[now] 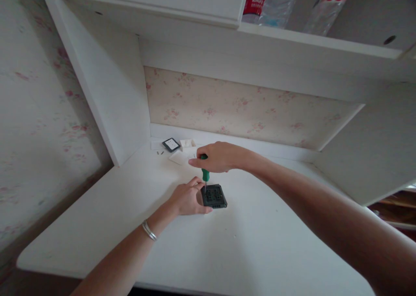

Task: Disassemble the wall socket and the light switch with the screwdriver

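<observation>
A dark square wall socket plate (215,196) lies flat on the white desk, with small fittings showing on its upper face. My left hand (187,198) grips it from the left, thumb along the near edge and fingers at the far left corner. Above it, my right hand (217,157) is closed around the handle of a green screwdriver (205,174). The screwdriver stands nearly upright, its shaft reaching down to the plate's left part. Whether the tip sits in a screw is too small to tell.
Toward the back of the desk (266,252) lie a dark-framed square cover (170,144), a small white box (187,144), white paper (177,157) and two small screws (162,153). Plastic bottles (281,3) stand on the shelf overhead. A white side panel (110,79) rises at left.
</observation>
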{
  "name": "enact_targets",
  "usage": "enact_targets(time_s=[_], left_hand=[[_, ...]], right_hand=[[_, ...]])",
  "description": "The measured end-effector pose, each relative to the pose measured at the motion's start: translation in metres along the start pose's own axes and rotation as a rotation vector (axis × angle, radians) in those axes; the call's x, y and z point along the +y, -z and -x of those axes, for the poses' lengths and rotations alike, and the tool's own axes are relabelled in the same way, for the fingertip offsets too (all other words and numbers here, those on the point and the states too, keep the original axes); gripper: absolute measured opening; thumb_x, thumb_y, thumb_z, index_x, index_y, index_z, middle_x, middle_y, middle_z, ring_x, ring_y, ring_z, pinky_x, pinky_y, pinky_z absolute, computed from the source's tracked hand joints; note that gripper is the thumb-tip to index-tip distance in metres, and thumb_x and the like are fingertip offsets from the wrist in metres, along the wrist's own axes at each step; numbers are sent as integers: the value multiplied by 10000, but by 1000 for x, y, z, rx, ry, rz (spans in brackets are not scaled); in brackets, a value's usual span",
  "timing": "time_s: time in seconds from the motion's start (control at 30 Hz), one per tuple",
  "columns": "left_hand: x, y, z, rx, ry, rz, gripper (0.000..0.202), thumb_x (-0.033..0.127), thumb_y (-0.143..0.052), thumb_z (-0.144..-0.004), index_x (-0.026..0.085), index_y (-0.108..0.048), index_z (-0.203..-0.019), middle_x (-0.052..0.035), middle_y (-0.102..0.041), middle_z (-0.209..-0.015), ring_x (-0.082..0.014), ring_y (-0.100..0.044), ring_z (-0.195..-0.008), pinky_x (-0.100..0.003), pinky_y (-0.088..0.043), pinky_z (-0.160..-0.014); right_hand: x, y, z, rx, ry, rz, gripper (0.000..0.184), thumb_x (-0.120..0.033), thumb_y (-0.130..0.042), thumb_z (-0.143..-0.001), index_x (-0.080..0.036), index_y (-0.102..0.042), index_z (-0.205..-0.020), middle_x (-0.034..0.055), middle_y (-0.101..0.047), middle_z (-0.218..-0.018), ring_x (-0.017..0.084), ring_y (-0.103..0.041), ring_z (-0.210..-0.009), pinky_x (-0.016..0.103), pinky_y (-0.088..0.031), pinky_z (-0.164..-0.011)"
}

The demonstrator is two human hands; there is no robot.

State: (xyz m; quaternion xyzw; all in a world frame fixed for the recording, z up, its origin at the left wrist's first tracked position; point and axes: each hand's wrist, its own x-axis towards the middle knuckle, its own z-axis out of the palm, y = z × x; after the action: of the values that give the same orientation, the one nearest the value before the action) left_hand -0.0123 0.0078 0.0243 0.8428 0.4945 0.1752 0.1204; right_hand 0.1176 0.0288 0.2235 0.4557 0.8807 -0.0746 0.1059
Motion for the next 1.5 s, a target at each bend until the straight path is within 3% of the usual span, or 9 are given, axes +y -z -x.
enact_targets(time_s=[0.2,0.4,0.57,0.77,0.93,1.07,1.23,1.4,1.5], left_hand=[[0,-1,0,6,15,43,774,682,-656,-546,242,-555,-1175,-27,-506,-1223,-236,-610,-958,-306,-487,-830],[1,1,0,12,37,88,720,663,-683,-530,265,-584,-1121,-14,-541,-1151,-245,-609,-931,-321,-491,-806],[1,0,0,14,32,77,718,655,-683,-539,253,-582,-1126,-25,-544,-1162,-247,-612,-944,-315,-488,-817],[-1,-2,-1,13,19,59,736,675,-666,-549,249,-571,-1142,-27,-552,-1158,-247,-608,-953,-320,-486,-819],[-1,-2,-2,10,36,52,762,692,-655,-545,237,-567,-1148,-34,-571,-1116,-258,-602,-977,-329,-481,-839],[-1,-2,-2,14,36,54,711,689,-661,-544,245,-587,-1094,-29,-570,-1111,-264,-595,-997,-330,-481,-846],[-3,-4,-3,10,56,72,728,685,-661,-548,255,-575,-1130,-25,-566,-1139,-260,-591,-1011,-332,-467,-878],[-2,-4,-3,5,60,59,766,708,-647,-539,260,-565,-1155,-26,-546,-1185,-265,-587,-1024,-331,-461,-881],[1,-2,-3,7,45,32,745,707,-636,-554,256,-566,-1143,-28,-549,-1166,-264,-600,-991,-337,-477,-841]], right_hand=[[-2,1,5,-8,25,129,419,-391,-491,-750,-295,-565,-1151,99,-682,-986,276,-624,-806,332,-420,-588],[-12,-5,9,152,-42,185,526,-605,-369,-811,-205,-625,-1039,167,-671,-970,336,-619,-878,414,-447,-659],[-9,-8,8,94,47,155,355,-304,-525,-741,-236,-576,-1085,111,-676,-1001,266,-631,-817,325,-434,-612],[-3,-19,1,213,89,100,280,-372,-439,-823,-193,-609,-955,101,-688,-866,236,-626,-792,295,-405,-613],[-2,-16,5,156,137,25,489,-261,-567,-680,-238,-515,-1166,86,-654,-1089,227,-617,-856,265,-400,-583],[-5,-18,5,213,31,111,324,-432,-474,-783,-207,-598,-979,120,-677,-955,278,-618,-835,320,-406,-609],[-5,-20,6,220,152,80,328,-249,-513,-723,-214,-566,-1044,82,-660,-1052,226,-608,-860,284,-393,-625],[-2,-19,7,218,24,97,312,-461,-478,-772,-243,-589,-966,83,-676,-935,255,-606,-808,297,-373,-594],[0,-22,7,269,64,81,267,-361,-474,-778,-221,-579,-981,83,-676,-920,227,-602,-796,277,-353,-591]])
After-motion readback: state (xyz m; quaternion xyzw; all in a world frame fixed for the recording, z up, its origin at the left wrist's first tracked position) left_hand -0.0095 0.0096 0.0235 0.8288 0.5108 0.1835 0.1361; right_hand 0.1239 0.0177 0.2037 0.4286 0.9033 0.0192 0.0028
